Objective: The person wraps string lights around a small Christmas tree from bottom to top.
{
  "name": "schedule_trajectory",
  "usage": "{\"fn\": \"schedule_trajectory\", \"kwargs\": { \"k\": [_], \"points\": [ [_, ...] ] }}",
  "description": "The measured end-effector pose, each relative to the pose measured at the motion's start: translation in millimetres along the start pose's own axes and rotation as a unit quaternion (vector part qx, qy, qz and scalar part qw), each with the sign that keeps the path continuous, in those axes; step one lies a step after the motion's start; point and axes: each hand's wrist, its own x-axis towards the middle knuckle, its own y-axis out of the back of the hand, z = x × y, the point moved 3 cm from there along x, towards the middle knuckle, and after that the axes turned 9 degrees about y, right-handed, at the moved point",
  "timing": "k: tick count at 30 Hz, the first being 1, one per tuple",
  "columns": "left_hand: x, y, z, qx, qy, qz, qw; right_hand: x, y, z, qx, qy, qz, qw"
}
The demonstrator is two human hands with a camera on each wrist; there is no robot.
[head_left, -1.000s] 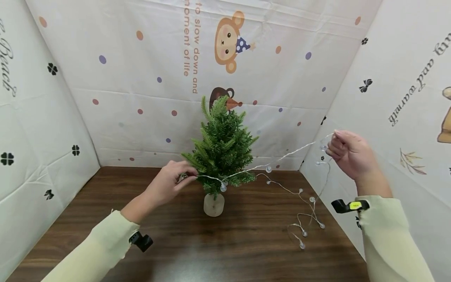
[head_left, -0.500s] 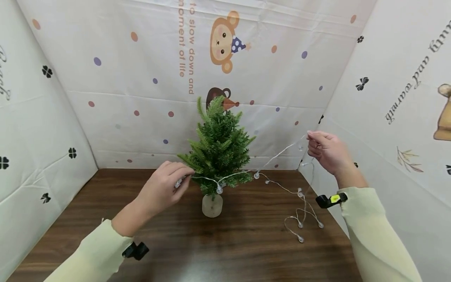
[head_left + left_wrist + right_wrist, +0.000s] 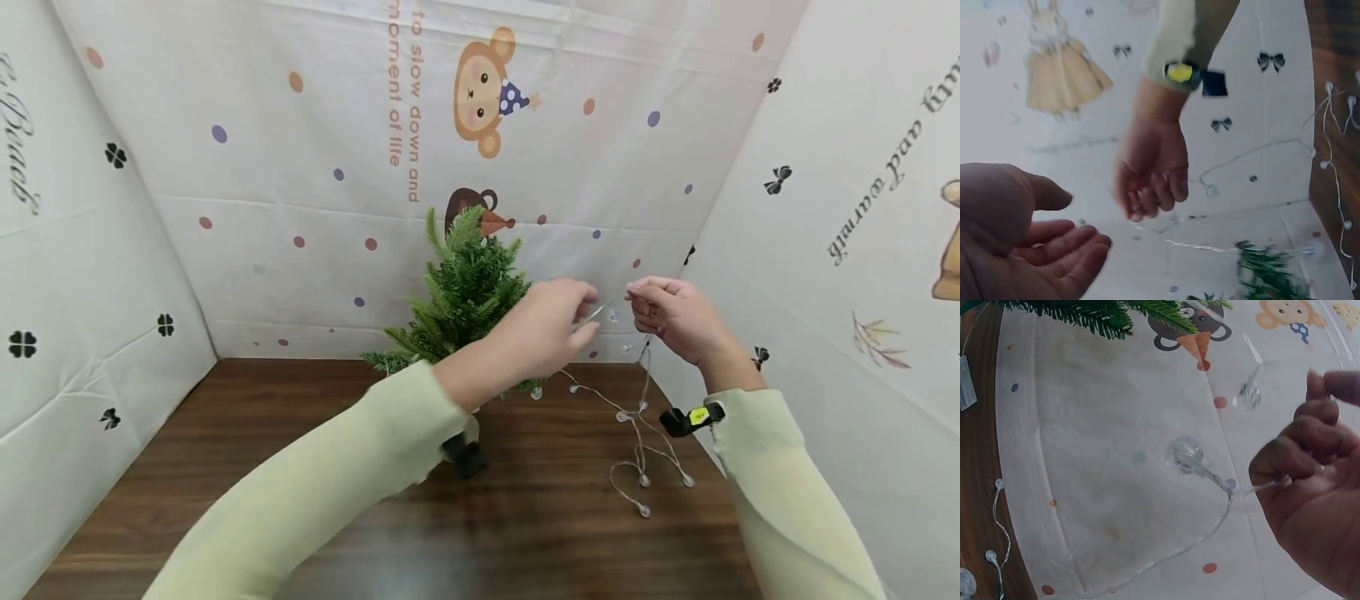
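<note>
Beside the little tree (image 3: 465, 292), my right hand (image 3: 675, 321) pinches the light string (image 3: 637, 433), which trails onto the table (image 3: 300, 500). My left hand (image 3: 543, 333) reaches with fingers loosely spread. I'd grip between bulbs, keeping gentle slack.

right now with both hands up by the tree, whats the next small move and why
Probably let the left hand take the light string just beside the right hand. The right hand already pinches the wire, while in the left wrist view the left hand's fingers are relaxed and hold nothing. Most bulbs lie slack on the table right of the small tree, so a second grip would help guide them.
</note>
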Motion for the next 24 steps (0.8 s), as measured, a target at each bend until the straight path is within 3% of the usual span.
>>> {"fn": "schedule_trajectory", "kwargs": {
  "k": [4, 8, 12, 17, 21, 24],
  "points": [
    [44.0, -20.6, 9.4, 0.082, 0.059, -0.042, 0.9940, 4, -6, 2, -0.002, 0.011, -0.036, 0.999],
    [64.9, -31.2, 10.5, 0.108, 0.087, -0.047, 0.9893, 6, -11, 3, 0.032, 0.030, -0.074, 0.996],
    [69.5, -31.3, 8.4, 0.058, 0.119, -0.052, 0.9897, 6, -13, 4, 0.062, 0.035, -0.115, 0.991],
    [69.8, -29.3, 4.8, 0.041, 0.122, -0.056, 0.9901, 5, -8, 7, 0.043, 0.035, -0.136, 0.989],
    [69.8, -25.0, 6.0, 0.081, 0.102, -0.038, 0.9907, 0, -1, 20, 0.035, 0.025, -0.138, 0.990],
    [70.2, -22.6, 8.9, 0.131, 0.085, -0.037, 0.9870, -6, 4, 37, 0.075, 0.010, -0.141, 0.987]
  ]
}}
